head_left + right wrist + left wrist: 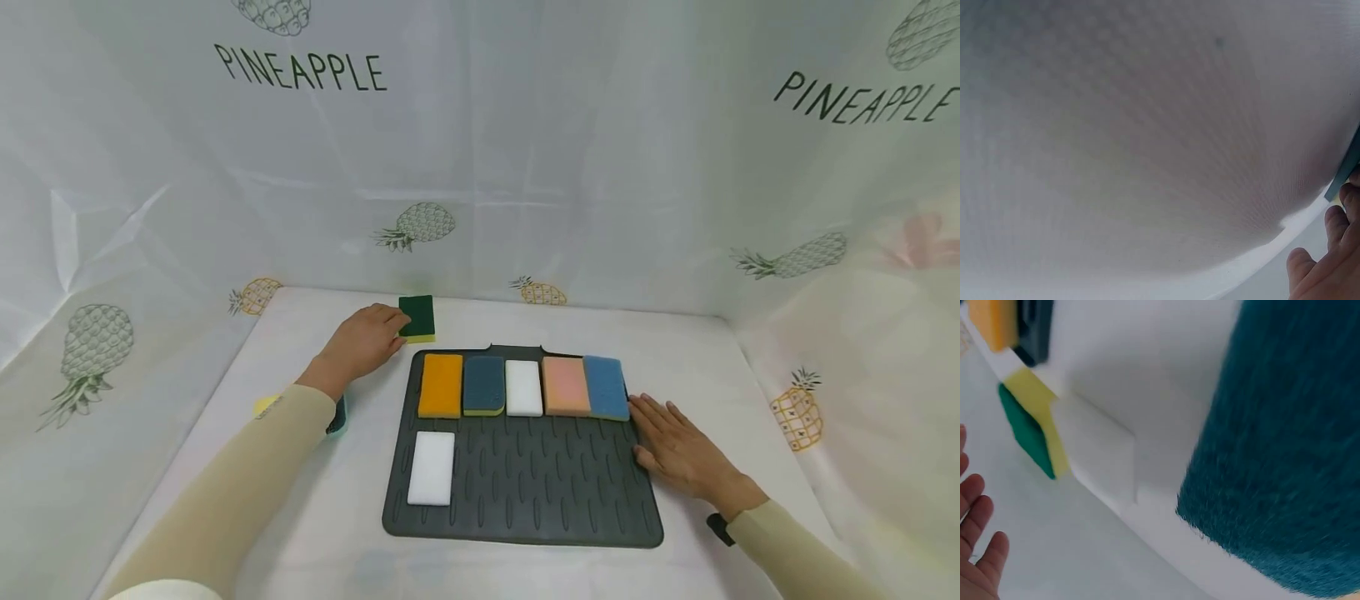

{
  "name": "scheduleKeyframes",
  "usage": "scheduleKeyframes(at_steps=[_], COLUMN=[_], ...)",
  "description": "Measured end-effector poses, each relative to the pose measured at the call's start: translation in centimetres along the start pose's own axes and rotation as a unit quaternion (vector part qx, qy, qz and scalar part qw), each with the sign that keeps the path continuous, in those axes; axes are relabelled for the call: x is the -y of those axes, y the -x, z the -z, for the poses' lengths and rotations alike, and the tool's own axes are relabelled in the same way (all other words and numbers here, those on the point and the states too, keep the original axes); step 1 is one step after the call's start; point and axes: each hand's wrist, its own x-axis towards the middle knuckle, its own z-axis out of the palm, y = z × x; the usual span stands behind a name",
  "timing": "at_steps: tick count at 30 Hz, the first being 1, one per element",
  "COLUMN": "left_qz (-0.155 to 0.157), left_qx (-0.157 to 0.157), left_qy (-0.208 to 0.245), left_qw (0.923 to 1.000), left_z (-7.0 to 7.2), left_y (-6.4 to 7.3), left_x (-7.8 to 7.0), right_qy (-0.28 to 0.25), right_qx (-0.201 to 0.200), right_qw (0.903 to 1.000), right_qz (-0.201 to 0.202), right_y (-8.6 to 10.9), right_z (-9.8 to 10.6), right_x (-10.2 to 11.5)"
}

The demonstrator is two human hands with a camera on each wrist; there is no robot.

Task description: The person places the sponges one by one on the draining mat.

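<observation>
My left hand reaches to the back left, its fingertips next to or over the edge of a dark green and yellow sponge. In the left wrist view its loosely extended fingers hold nothing, and a white sponge lies against the green and yellow sponge. My right hand rests along the right edge of a dark grey ridged mat, fingers extended near the blue sponge. Across the mat's back row are an orange sponge, a dark blue sponge, a white sponge and a pink sponge.
Another white sponge lies at the mat's front left. Partly hidden by my left forearm are a teal-edged dark sponge and something yellow. A pineapple-printed sheet hangs behind the white table.
</observation>
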Motion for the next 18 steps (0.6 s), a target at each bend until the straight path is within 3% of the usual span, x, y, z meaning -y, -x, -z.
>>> scheduleKeyframes(at_steps=[7,18], left_qz=[0.016,0.017], left_qx=[0.009,0.029], left_qy=[-0.017,-0.025], left_qw=[0.9997,0.9991], left_z=[-0.8,-1.8], left_y=[-2.1,-4.3], left_x=[1.4,1.7], right_qy=[0.001,0.006], right_qx=[0.004,0.006], right_qw=[1.0,0.9999], right_qz=[-0.006,-0.01], right_y=[0.0,0.1], right_z=[-0.1,-0.1], right_x=[0.2,0.0])
